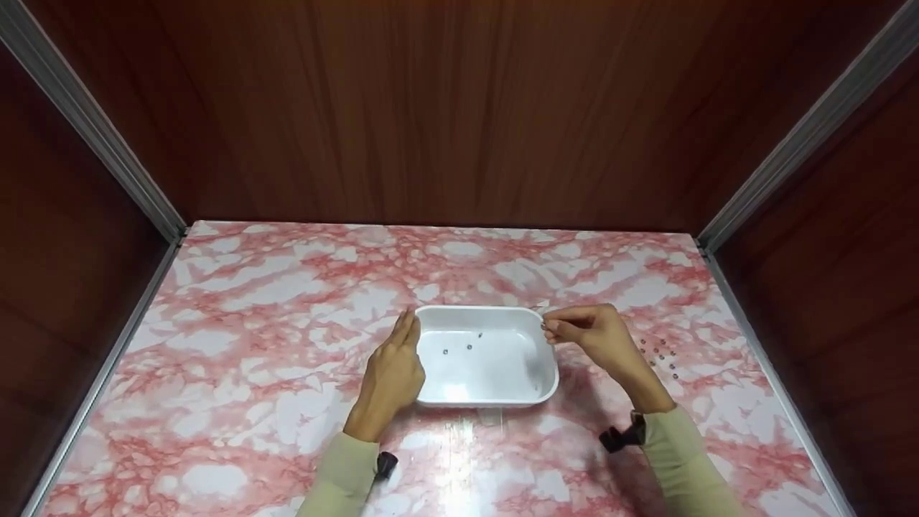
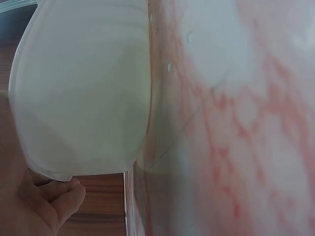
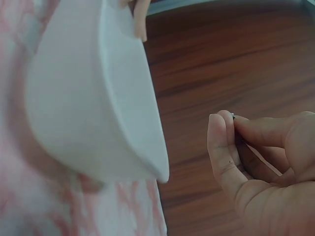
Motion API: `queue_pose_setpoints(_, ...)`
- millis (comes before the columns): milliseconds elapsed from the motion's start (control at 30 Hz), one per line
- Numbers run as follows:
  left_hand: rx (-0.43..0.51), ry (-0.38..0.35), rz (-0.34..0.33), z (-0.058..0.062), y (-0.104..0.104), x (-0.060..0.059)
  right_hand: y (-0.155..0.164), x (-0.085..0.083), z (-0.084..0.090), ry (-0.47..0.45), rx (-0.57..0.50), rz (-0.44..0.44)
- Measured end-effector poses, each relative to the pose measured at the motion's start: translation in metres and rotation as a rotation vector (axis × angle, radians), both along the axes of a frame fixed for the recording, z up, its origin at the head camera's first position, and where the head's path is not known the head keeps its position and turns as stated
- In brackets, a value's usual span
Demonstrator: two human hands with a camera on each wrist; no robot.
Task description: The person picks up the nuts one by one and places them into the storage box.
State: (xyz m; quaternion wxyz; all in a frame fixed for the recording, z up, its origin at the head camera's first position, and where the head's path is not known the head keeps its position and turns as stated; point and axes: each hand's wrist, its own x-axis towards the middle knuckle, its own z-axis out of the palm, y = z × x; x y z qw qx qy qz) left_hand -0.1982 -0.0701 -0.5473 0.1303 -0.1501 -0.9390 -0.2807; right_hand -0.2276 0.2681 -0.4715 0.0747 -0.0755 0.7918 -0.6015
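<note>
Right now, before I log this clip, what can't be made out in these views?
- Small piece pinched in the right hand: head view too small; right wrist view shows only a glint, fingertips cover it.
- Specks in the white tray and dark bits on the table right of it: too small to identify.
- Left hand: left wrist view cuts it off at the edge, blurred.

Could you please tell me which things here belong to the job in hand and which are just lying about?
In hand: white tray; small rings inside it; ring pinched by right hand; rings on table; left hand against tray.
Lying about: marbled table only.
</note>
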Motion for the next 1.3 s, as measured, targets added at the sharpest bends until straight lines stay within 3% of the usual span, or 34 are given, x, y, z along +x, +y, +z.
queue_pose_setpoints(700, -0.004, -0.038, 0.003, 0.001, -0.001, 0.002, -0.054, -0.041, 0.017, 0.0, -0.008, 0.117)
queue_pose_setpoints(1000, 0.018, -0.02, 0.003, -0.001, 0.0, 0.002, -0.072, -0.053, 0.01, 0.031, 0.105, 0.218)
queue_pose_setpoints(1300, 0.026, 0.006, 0.004, -0.002, 0.001, 0.001, -0.087, -0.055, -0.001, 0.079, 0.212, 0.247)
